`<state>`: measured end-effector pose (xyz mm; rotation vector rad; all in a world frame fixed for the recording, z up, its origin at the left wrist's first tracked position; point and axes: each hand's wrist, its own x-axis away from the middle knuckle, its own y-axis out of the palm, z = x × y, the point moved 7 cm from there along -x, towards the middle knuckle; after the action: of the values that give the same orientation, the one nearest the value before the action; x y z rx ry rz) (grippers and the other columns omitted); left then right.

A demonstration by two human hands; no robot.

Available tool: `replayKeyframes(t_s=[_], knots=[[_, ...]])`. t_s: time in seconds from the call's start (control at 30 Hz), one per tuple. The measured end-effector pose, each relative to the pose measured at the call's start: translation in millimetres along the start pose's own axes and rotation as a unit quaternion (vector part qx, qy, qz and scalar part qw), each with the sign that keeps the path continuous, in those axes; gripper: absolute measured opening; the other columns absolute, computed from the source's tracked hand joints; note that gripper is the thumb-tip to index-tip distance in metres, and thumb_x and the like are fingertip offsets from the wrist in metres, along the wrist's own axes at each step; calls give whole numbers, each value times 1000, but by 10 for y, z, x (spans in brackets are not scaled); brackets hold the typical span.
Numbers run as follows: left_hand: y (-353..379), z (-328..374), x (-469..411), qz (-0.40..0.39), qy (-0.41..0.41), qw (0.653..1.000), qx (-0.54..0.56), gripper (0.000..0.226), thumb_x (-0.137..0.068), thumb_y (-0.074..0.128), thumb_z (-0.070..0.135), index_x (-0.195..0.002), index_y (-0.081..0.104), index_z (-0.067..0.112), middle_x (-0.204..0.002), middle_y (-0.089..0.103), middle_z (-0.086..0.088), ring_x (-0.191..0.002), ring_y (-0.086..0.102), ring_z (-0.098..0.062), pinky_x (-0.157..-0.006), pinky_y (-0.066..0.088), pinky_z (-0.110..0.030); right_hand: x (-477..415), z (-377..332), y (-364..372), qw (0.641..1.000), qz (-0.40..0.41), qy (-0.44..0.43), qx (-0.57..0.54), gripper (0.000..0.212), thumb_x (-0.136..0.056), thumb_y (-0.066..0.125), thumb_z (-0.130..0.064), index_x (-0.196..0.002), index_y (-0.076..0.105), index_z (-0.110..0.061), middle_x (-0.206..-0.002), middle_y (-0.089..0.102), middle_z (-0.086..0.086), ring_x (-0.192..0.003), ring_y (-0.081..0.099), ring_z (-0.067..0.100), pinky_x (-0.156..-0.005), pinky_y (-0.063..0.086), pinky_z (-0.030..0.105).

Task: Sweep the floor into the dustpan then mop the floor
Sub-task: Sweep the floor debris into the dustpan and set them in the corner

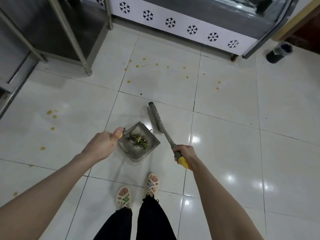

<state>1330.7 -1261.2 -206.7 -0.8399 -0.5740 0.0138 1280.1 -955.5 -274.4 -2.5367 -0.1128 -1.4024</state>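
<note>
Sweeping over a tiled floor (225,153)
Left hand (102,144) grips the dustpan (152,144) holding debris (138,140); right hand (186,154) grips the broom (156,118) beside it.

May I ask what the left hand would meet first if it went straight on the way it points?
Probably the broom head, just beyond the dustpan the left hand grips, though depth is unclear.
</note>
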Motion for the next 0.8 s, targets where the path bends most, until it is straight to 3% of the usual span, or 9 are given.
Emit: replayKeyframes(t_s=[0.3, 0.6, 0.8], knots=[[-29, -208, 175, -7, 2, 1000, 14, 74, -72, 9, 80, -51, 31, 12, -49, 35, -4, -50, 34, -24, -56, 35, -34, 298, 206, 92, 1000, -19, 5, 11, 9, -78, 61, 4, -85, 67, 4, -63, 54, 13, -41, 51, 20, -41, 42, 22], [-161, -586, 340, 17, -31, 999, 26, 81, -73, 10, 78, -53, 44, 7, -55, 51, -12, -58, 50, -30, -66, 44, -36, 190, 114, 387, 999, -6, -13, 38, 10, -80, 59, 6, -88, 64, 5, -60, 51, 12, -42, 50, 22, -39, 43, 22], [-163, -627, 344, 15, -32, 999, 31, 82, -67, 7, 82, -52, 39, 8, -52, 45, -9, -53, 42, -27, -60, 41, -35, 273, 274, 647, 998, -40, 6, 46, 20, -79, 60, 5, -97, 66, 13, -66, 53, 15, -42, 51, 21, -39, 42, 22]])
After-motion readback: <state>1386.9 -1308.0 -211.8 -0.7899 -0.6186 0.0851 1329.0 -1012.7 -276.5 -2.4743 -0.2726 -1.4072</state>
